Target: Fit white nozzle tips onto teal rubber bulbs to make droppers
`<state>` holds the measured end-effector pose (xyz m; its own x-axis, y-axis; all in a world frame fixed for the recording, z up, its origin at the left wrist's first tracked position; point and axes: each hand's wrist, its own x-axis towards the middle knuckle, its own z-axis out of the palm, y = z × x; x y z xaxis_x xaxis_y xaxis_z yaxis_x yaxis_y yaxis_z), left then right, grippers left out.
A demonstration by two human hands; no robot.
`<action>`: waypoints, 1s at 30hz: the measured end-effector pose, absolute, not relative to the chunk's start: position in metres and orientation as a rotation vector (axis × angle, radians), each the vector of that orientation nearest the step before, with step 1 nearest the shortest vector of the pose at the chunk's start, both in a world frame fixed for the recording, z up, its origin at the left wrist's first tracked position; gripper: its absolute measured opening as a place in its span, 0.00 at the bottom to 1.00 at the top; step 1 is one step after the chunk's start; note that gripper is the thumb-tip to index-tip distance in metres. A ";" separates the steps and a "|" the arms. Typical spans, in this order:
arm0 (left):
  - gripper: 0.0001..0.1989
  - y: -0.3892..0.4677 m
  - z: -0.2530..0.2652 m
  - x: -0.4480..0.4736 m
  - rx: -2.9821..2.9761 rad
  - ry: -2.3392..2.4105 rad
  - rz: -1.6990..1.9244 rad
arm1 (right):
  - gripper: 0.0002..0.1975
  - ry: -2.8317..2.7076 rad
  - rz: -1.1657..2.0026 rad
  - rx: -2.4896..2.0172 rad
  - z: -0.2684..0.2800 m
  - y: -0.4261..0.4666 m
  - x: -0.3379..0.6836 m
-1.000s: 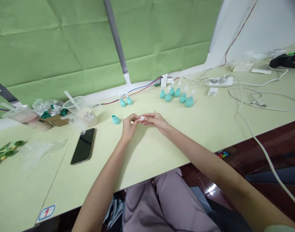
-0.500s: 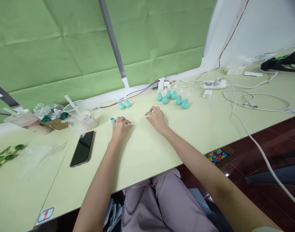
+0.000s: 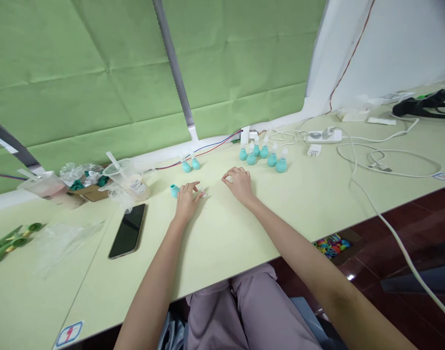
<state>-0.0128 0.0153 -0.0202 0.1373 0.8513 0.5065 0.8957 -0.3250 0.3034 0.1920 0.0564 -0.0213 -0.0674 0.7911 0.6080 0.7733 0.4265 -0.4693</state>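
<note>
My left hand (image 3: pixel 186 203) rests low over the table, curled against a teal bulb (image 3: pixel 174 190) whose open mouth points up and left; the hand hides the rest of it. Its thumb and index finger are apart, and a small whitish piece (image 3: pixel 204 195) shows by the thumb tip. My right hand (image 3: pixel 240 184) is closed in a pinch around a small pale piece (image 3: pixel 228 179), mostly hidden by the fingers. Beyond it stand several teal bulbs (image 3: pixel 272 159) with clear pointed tips. Two similar bulbs (image 3: pixel 186 166) stand farther left.
A phone (image 3: pixel 128 231) lies left of my left arm. Behind it stand a plastic cup (image 3: pixel 136 187) with a straw and another cup (image 3: pixel 58 192). Green plastic pieces (image 3: pixel 10 241) lie far left. A power strip (image 3: pixel 323 136) and white cables (image 3: pixel 400 165) spread across the right.
My left hand has shifted slightly, and more of the teal bulb shows beside it. My right hand's fingertips have drawn together into a pinch. The whole view has shifted slightly.
</note>
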 end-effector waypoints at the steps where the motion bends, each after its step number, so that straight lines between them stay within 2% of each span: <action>1: 0.17 0.015 -0.019 -0.013 -2.294 -1.783 -0.970 | 0.04 -1.764 0.093 -1.343 -0.021 0.060 0.195; 7: 0.13 0.010 -0.008 -0.016 -2.026 -1.798 -1.130 | 0.06 -1.386 0.565 -1.246 -0.022 0.076 0.211; 13: 0.20 0.009 0.003 -0.039 -1.456 -1.938 -1.380 | 0.07 -1.470 0.465 -1.291 -0.021 0.070 0.211; 19: 0.28 0.014 -0.003 -0.057 -1.322 -2.143 -1.371 | 0.05 -1.526 0.434 -1.345 -0.022 0.069 0.210; 30: 0.21 0.008 -0.001 -0.040 -1.580 -2.008 -1.122 | 0.04 -1.705 0.272 -1.161 -0.030 0.081 0.203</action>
